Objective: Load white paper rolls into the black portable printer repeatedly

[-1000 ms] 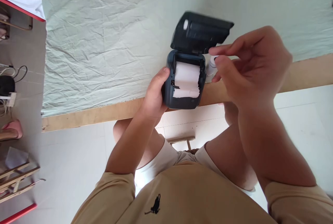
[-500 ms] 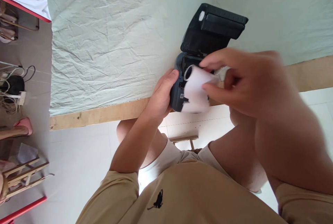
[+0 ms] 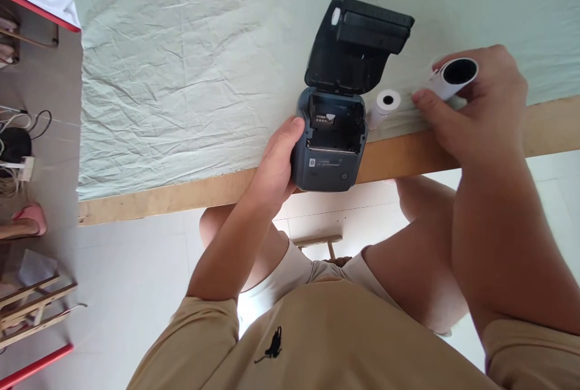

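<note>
A dark portable label printer (image 3: 330, 166) is held at the table's front edge, its black lid (image 3: 362, 34) swung up and its paper bay bare, with a printed sticker inside. My left hand (image 3: 283, 154) grips its left side, thumb on the rim. To the right, my right hand (image 3: 484, 100) is closed around a white paper roll (image 3: 446, 83) with a wide dark core, over the cloth. Between printer and right hand, a smaller white paper roll (image 3: 385, 103) with a narrow core stands upright on the table.
A wrinkled pale green cloth (image 3: 190, 76) covers the table, with a wooden edge (image 3: 172, 197) in front. On the left floor lie tangled cables (image 3: 16, 154) and a wooden stool (image 3: 36, 305). Another person's foot in a pink slipper (image 3: 34, 218) shows there.
My right hand has carried the wide-core roll out of the printer's bay and off to the right. The smaller roll is now uncovered. My left hand still holds the printer, lid up.
</note>
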`<action>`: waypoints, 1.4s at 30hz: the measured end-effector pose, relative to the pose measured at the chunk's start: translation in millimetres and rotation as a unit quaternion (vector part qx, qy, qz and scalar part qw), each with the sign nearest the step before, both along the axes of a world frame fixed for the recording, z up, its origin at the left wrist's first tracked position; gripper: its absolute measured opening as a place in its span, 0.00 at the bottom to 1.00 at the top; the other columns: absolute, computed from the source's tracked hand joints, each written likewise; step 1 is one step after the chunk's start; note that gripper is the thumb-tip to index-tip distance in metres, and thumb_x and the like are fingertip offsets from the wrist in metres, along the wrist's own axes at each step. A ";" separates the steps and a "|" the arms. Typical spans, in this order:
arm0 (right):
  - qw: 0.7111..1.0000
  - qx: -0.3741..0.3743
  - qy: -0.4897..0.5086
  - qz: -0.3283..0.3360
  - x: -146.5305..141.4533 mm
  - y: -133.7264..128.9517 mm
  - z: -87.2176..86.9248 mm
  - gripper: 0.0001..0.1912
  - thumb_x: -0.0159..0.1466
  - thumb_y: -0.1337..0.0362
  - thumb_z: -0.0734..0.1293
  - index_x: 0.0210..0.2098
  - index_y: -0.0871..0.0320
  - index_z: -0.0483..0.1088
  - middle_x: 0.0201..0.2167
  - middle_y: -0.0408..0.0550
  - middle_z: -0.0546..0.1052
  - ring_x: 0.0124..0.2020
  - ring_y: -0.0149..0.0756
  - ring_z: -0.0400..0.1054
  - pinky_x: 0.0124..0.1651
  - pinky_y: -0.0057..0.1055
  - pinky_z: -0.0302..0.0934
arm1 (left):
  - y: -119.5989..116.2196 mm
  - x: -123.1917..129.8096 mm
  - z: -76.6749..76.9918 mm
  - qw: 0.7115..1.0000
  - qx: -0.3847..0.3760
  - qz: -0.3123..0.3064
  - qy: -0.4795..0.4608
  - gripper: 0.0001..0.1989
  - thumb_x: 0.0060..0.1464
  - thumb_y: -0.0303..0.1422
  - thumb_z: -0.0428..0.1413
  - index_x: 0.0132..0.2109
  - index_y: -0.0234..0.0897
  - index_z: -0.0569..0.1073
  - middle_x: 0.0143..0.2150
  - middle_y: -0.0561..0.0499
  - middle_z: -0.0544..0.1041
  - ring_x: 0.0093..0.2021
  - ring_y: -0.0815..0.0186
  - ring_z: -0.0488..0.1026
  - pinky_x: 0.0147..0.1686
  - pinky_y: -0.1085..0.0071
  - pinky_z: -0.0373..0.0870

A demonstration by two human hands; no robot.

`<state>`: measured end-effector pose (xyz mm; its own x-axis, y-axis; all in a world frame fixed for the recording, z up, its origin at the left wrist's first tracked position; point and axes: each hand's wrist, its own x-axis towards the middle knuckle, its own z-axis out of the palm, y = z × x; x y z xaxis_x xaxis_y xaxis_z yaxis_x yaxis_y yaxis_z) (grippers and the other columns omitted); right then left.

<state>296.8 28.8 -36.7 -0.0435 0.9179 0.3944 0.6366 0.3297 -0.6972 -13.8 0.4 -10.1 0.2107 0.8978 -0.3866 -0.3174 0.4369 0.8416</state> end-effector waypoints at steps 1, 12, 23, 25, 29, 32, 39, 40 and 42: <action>0.999 0.004 -0.008 -0.034 0.7 2.4 -2.3 0.15 0.71 0.58 0.80 0.55 0.42 0.81 0.54 0.51 0.84 0.57 0.55 0.79 0.59 0.53 0.75 | 0.0 0.3 -0.1 1.000 -0.003 0.005 0.006 0.22 0.73 0.58 0.61 0.47 0.44 0.83 0.43 0.49 0.90 0.58 0.44 0.92 0.47 0.57 0.92; 0.986 0.154 -0.036 -0.046 -51.5 -30.5 23.0 0.24 0.72 0.63 0.74 0.65 0.42 0.78 0.59 0.53 0.84 0.62 0.58 0.81 0.65 0.55 0.76 | 0.2 1.8 1.2 0.999 -0.017 0.024 0.013 0.22 0.73 0.59 0.62 0.49 0.46 0.84 0.49 0.49 0.91 0.67 0.44 0.89 0.57 0.56 0.92; 0.999 0.017 0.016 0.036 -56.3 -8.7 -9.2 0.33 0.70 0.65 0.74 0.72 0.37 0.72 0.58 0.51 0.85 0.55 0.51 0.83 0.61 0.52 0.79 | -1.5 -0.7 -0.5 1.000 -0.013 0.010 0.008 0.23 0.72 0.60 0.62 0.48 0.45 0.82 0.45 0.50 0.90 0.58 0.46 0.92 0.45 0.60 0.92; 0.999 0.027 0.003 0.042 -55.5 -10.7 -10.6 0.30 0.71 0.63 0.75 0.71 0.39 0.74 0.58 0.52 0.85 0.56 0.52 0.82 0.63 0.54 0.77 | -1.9 -1.5 -2.2 1.000 -0.014 0.001 0.008 0.24 0.72 0.61 0.61 0.47 0.45 0.82 0.42 0.50 0.88 0.52 0.47 0.93 0.38 0.62 0.89; 0.996 0.068 -0.049 0.015 -55.7 -10.0 -13.6 0.31 0.68 0.63 0.78 0.69 0.41 0.78 0.53 0.54 0.82 0.54 0.52 0.81 0.61 0.52 0.77 | -2.1 -1.4 -4.8 1.000 -0.017 0.007 0.017 0.25 0.72 0.63 0.60 0.48 0.46 0.82 0.40 0.51 0.87 0.50 0.49 0.93 0.37 0.62 0.88; 0.997 0.077 -0.017 -0.020 -60.2 -14.0 -4.3 0.31 0.69 0.61 0.78 0.70 0.41 0.76 0.54 0.53 0.82 0.54 0.52 0.81 0.58 0.51 0.78 | -1.9 -0.9 -4.8 0.999 -0.023 0.016 0.021 0.25 0.72 0.63 0.61 0.48 0.46 0.81 0.42 0.50 0.87 0.56 0.46 0.92 0.45 0.57 0.90; 0.993 0.092 0.079 0.013 -99.1 -35.9 36.7 0.14 0.70 0.53 0.79 0.51 0.43 0.76 0.52 0.50 0.86 0.54 0.53 0.83 0.59 0.54 0.80 | -4.7 0.6 4.0 0.999 0.032 -0.003 0.029 0.20 0.67 0.56 0.70 0.51 0.47 0.83 0.40 0.52 0.86 0.49 0.52 0.91 0.39 0.66 0.85; 0.996 0.070 0.054 0.026 -103.6 -35.0 38.9 0.10 0.72 0.55 0.78 0.49 0.43 0.77 0.51 0.49 0.87 0.54 0.53 0.84 0.60 0.54 0.80 | -5.2 0.9 5.2 0.999 0.039 -0.004 0.029 0.20 0.66 0.55 0.71 0.51 0.47 0.83 0.39 0.53 0.85 0.47 0.54 0.91 0.37 0.68 0.84; 0.999 0.034 0.004 0.036 -108.4 -30.3 39.4 0.02 0.74 0.59 0.74 0.46 0.44 0.78 0.50 0.47 0.89 0.54 0.53 0.85 0.60 0.55 0.79 | -5.8 1.5 6.6 0.998 0.048 -0.003 0.028 0.18 0.66 0.54 0.71 0.50 0.47 0.83 0.37 0.53 0.84 0.44 0.55 0.90 0.34 0.69 0.82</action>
